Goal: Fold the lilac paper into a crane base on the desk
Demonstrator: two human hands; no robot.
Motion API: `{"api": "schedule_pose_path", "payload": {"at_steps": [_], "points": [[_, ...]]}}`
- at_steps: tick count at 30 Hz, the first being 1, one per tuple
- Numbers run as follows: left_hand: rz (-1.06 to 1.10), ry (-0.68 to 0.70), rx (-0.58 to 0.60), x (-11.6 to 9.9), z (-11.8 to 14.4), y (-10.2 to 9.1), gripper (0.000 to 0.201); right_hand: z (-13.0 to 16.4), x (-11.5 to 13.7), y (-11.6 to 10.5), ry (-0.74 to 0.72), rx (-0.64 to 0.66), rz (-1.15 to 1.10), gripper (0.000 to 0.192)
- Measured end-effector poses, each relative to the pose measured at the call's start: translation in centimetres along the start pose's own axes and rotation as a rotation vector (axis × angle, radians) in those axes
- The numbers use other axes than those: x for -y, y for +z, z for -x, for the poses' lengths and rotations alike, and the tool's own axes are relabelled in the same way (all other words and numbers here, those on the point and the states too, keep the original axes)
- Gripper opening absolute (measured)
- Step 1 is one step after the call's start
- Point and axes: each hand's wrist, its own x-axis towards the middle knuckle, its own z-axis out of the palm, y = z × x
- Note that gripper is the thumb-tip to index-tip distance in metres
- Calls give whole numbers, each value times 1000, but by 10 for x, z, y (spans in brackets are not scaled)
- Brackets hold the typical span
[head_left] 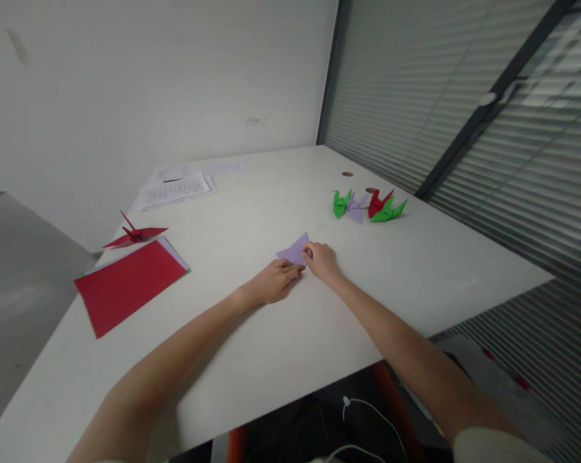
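A small folded piece of lilac origami paper (pixel 293 251) lies on the white table in front of me, with a pointed corner turned up and away. My left hand (pixel 274 281) rests at its lower left edge, fingers closed together and holding the paper against the tabletop. At the right side of the sheet, my right hand (pixel 321 259) pinches the edge between thumb and curled fingers. The fingertips of both hands are close together and cover the paper's near edge.
Folded paper cranes stand at the right: a green one (pixel 340 204), a lilac one (pixel 357 208), a red one (pixel 378 202) and another green one (pixel 389 211). At left, a red crane (pixel 135 235) sits behind stacked red paper (pixel 131 286). Written sheets (pixel 175 191) lie farther back.
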Motion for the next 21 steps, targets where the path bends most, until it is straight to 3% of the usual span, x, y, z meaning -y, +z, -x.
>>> {"api": "schedule_pose_path", "payload": {"at_steps": [15, 21], "points": [[83, 3, -26, -2, -2, -3, 31, 4, 4, -4, -17, -18, 121, 18], [98, -8, -18, -2, -3, -3, 29, -2, -8, -6, 83, -62, 134, 33]]}}
